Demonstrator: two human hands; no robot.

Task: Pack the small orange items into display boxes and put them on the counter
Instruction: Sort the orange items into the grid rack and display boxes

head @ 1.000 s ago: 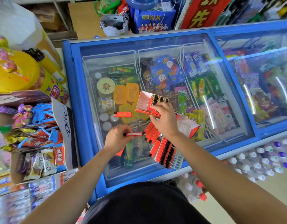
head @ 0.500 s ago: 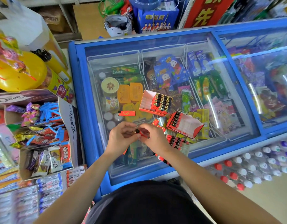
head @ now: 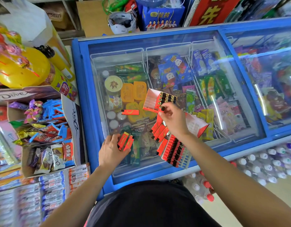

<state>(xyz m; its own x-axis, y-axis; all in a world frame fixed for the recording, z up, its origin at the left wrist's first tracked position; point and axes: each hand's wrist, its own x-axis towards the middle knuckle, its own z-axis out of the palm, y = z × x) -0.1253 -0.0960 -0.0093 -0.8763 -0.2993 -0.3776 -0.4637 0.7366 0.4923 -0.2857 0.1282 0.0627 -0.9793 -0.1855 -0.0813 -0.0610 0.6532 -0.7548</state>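
On the glass lid of a blue freezer [head: 82,95] lie an open display box [head: 151,99] part filled with orange lighters [head: 166,97], a second box [head: 196,124] tipped on its side just right of it, and a white tray [head: 184,158] of lighters at the near edge. The right grip [head: 173,122] pinches one lighter [head: 162,108] at the open box's near edge. The left grip [head: 110,149] is curled round a few lighters [head: 125,141] near the glass, with a loose heap [head: 159,130] between the two.
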